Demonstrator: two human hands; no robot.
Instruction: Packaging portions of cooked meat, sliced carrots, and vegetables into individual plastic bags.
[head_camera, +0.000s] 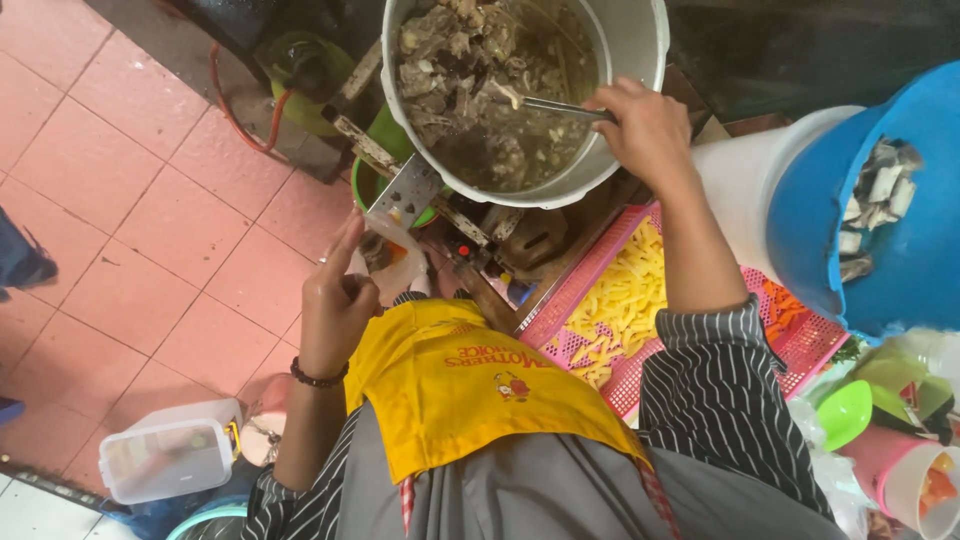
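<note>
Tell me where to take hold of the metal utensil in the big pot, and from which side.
Grip the metal utensil by its bare handle end at the pot's right rim, where the right hand already holds it. Its working end lies sunk among the meat pieces in broth, while the handle slants out over the big pot toward the right. Coming from the right, over the rim, likely keeps fingers out of the liquid.

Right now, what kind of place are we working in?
Likely a small food stall or street kitchen: a large metal pot of meat broth, a green gas cylinder on pink floor tiles, a pink basket of yellow pasta.
</note>
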